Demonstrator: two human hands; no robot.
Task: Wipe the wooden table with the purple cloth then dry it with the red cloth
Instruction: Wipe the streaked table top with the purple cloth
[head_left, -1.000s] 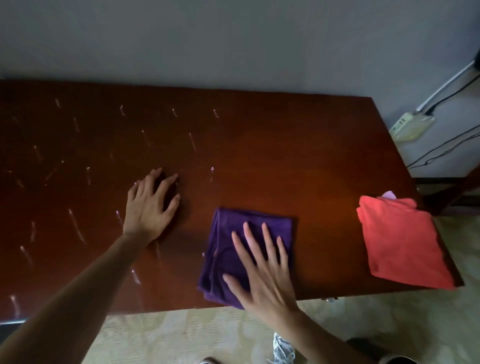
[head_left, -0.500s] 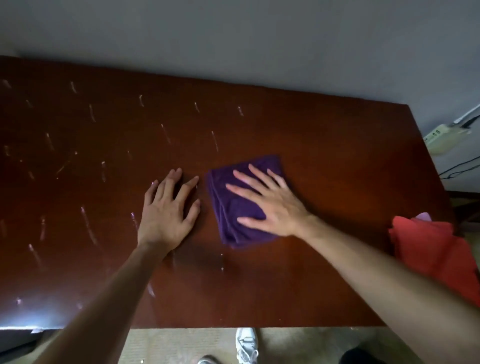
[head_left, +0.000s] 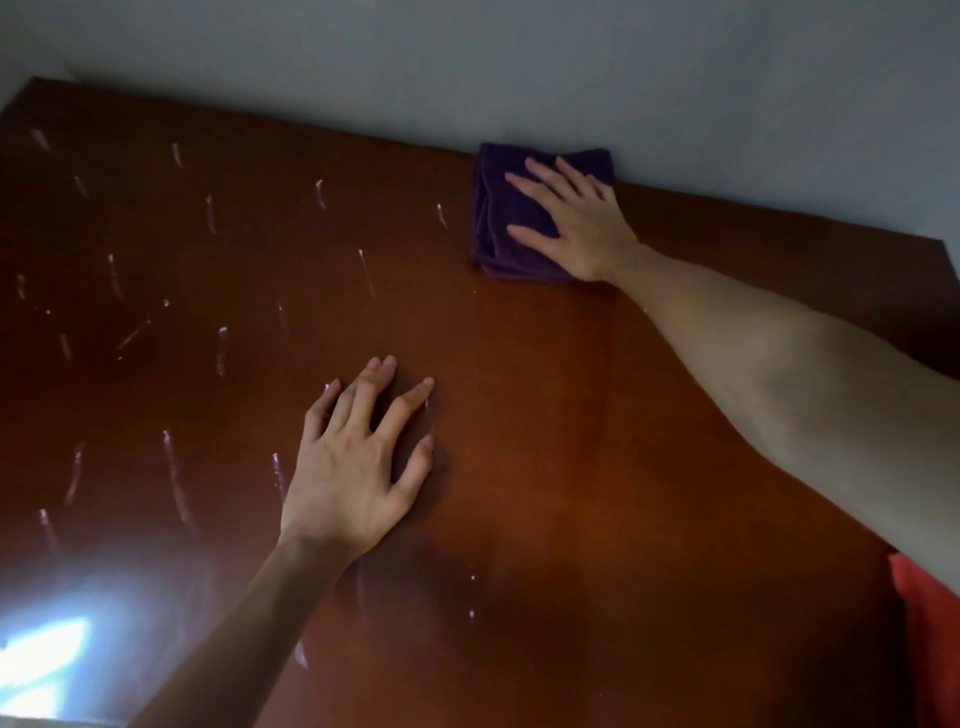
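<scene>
Dark purple cloth (head_left: 511, 218), reddish-brown wooden table (head_left: 597, 467) flecked with pale streaks (head_left: 176, 478), red cloth (head_left: 930, 623).

folded purple cloth (head_left: 514, 223) flat at wooden table (head_left: 571, 467) far edge; red cloth (head_left: 930, 623) at right edge

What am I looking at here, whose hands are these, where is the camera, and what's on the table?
The one picture comes from a camera worn on a person's head, looking forward and down. The wooden table stands against a wall. The right hand presses flat on a folded purple cloth at the table's far edge. The left hand rests flat on the bare wood, holding nothing. Pale streaks mark the left part. A red cloth peeks in at lower right.
</scene>
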